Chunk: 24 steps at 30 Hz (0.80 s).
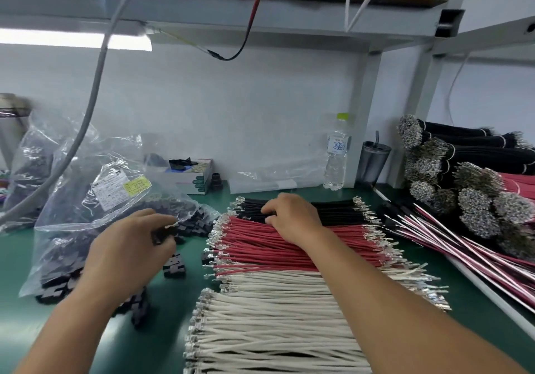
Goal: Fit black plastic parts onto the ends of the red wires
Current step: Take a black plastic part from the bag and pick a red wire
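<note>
black plastic parts (pixel 173 265) spilling from clear bag (pixel 95 199); left fingers (pixel 162 237) pinching one, right fingers (pixel 272 214) curled on black wires (pixel 333 210)

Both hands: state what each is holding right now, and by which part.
The left hand pinches a small black plastic part between its fingertips; the exact spot is blurred. The right hand rests curled on the black wires beside the red wires; a grip cannot be told.

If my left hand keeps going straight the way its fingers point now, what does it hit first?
Most likely the heap of small black plastic parts spilling from the clear plastic bag. The left hand points up and right toward that heap, and already seems to pinch one dark piece; depth is unclear.
</note>
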{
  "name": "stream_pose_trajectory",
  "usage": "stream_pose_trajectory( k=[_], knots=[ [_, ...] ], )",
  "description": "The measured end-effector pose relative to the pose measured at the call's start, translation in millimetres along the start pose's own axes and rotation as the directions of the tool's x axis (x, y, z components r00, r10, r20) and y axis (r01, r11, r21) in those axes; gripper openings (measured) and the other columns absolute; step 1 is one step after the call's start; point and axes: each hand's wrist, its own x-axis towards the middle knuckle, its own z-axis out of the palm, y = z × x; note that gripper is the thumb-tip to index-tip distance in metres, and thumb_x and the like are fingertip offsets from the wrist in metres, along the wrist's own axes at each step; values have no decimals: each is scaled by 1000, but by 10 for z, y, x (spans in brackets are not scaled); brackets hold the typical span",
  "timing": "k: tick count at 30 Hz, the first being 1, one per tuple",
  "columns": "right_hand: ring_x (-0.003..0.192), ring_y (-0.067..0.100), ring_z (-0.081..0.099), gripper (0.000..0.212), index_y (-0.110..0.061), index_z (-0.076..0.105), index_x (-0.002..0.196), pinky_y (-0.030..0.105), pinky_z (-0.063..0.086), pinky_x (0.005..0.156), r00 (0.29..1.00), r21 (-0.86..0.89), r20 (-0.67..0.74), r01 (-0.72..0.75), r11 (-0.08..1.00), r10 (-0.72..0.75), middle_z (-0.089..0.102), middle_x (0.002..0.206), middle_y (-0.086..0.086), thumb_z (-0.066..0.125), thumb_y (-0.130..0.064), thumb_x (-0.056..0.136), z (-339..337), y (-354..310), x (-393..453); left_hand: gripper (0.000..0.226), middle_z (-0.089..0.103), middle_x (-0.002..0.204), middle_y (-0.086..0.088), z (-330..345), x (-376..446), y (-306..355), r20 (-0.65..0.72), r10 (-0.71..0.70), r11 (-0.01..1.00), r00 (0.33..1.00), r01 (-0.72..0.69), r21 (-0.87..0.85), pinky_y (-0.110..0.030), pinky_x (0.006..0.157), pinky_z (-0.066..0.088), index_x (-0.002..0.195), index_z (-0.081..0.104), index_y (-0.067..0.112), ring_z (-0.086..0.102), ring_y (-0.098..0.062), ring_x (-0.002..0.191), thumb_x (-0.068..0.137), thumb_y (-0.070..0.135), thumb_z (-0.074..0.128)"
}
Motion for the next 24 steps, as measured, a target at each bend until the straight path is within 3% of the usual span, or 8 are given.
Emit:
stream_pose_trajectory(
  k=[3,7,9,11,14,16,20,24],
  knots=[
    [104,14,66,15,-27,77,106,28,48,83,995,-62,-48,79,995,-82,72,111,-7,69,-28,94,-50,10,10,26,67,94,23,124,-27,170,-53,60,989,997,-66,-135,-35,73,56,105,82,32,66,-14,79,83,17,78],
    [90,18,67,20,-23,75,106,25,48,70,956,-289,-178,178,941,-235,70,100,-5,58,-14,99,-176,56,6,22,66,96,20,265,-83,302,-71,103,952,992,-119,-281,-37,73,58,107,81,25,65,-8,76,88,14,78],
    [86,16,61,24,-22,73,109,27,45,65,930,-336,-231,201,920,-287,64,94,-5,55,-9,99,-263,77,17,21,66,96,20,297,-88,325,-108,90,932,990,-122,-341,-29,71,56,105,81,25,65,-4,75,89,12,78],
    [86,15,54,26,-22,70,114,28,40,64,895,-290,-318,222,931,-312,59,92,-5,53,-8,101,-392,60,3,27,69,95,21,321,-88,344,-114,67,887,991,-112,-448,-21,72,54,101,80,31,66,-5,80,87,8,79],
    [88,14,54,21,-21,70,113,25,36,63,797,-121,-559,195,973,-229,58,94,-4,53,-19,102,-666,35,-24,35,75,90,11,349,-87,370,-39,-28,760,999,-4,-650,-30,74,59,94,79,39,68,-10,76,86,4,80],
    [86,11,54,18,-22,70,109,21,37,62,729,11,-669,209,978,-148,56,93,-7,55,-23,101,-766,53,-82,41,78,83,4,362,-105,415,25,-85,667,996,75,-741,-29,68,62,91,80,43,69,-13,70,83,3,82],
    [88,12,59,16,-19,75,108,26,43,71,805,126,-582,228,965,-114,56,93,-9,62,-20,98,-753,25,-245,35,79,80,3,380,-145,457,55,-93,663,994,103,-741,-17,65,58,89,81,36,72,-20,71,79,3,85],
    [79,11,57,15,-17,78,105,23,44,67,667,42,-707,372,927,-235,59,90,-5,69,-17,93,-949,-175,-396,32,79,81,-1,339,-143,493,59,-93,602,994,103,-792,-15,57,54,84,84,29,68,-11,68,77,-2,85]
  ],
)
